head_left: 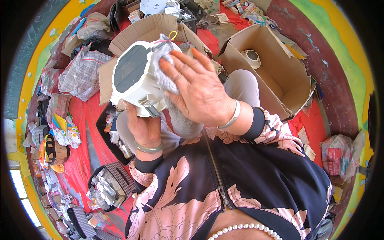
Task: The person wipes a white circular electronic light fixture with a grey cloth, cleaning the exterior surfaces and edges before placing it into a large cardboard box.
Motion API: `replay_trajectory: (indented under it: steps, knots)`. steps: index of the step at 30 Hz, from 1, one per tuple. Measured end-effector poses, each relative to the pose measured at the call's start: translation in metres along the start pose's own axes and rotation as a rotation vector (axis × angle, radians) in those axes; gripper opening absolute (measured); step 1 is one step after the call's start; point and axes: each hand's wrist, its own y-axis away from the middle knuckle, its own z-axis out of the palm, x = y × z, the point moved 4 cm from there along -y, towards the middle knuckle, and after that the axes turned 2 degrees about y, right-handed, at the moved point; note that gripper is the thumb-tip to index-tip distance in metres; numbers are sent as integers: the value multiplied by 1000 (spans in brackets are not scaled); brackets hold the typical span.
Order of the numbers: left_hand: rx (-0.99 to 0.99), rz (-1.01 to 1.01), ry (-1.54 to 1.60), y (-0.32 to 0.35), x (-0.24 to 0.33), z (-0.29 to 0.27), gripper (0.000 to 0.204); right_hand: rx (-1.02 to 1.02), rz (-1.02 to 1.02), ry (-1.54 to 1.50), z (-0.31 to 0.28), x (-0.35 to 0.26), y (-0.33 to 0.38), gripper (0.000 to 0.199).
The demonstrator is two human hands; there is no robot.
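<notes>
A white round recessed downlight with a dark grey back plate and a metal spring clip is held up tilted in front of me. My left hand grips its lower edge from below, with part of the fingers hidden behind the housing. Against its right side my right hand presses a fluffy grey cloth, the fingers stretched over it and the thumb lower down. Part of the cloth hangs below that hand. A thin yellow loop sticks out at the top of the downlight.
To the right stands an open cardboard box with another white downlight in it. Behind my hands is a second open carton. Checked bags, a bin of small packages and a red floor sheet lie left.
</notes>
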Motion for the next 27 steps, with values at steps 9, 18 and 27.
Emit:
replay_trajectory:
  steps: [9, 18, 27]
  knots:
    - [207, 38, -109, 0, -11, 1, 44, -64, 98, 124, 0, 5, 2, 44]
    - [134, 6, -129, -1, -14, 12, 47, 157, 62, -142, 2, 3, -2, 51]
    - [131, 93, -115, -4, 3, 10, 39, -48, -35, -75, 10, 0, 10, 42]
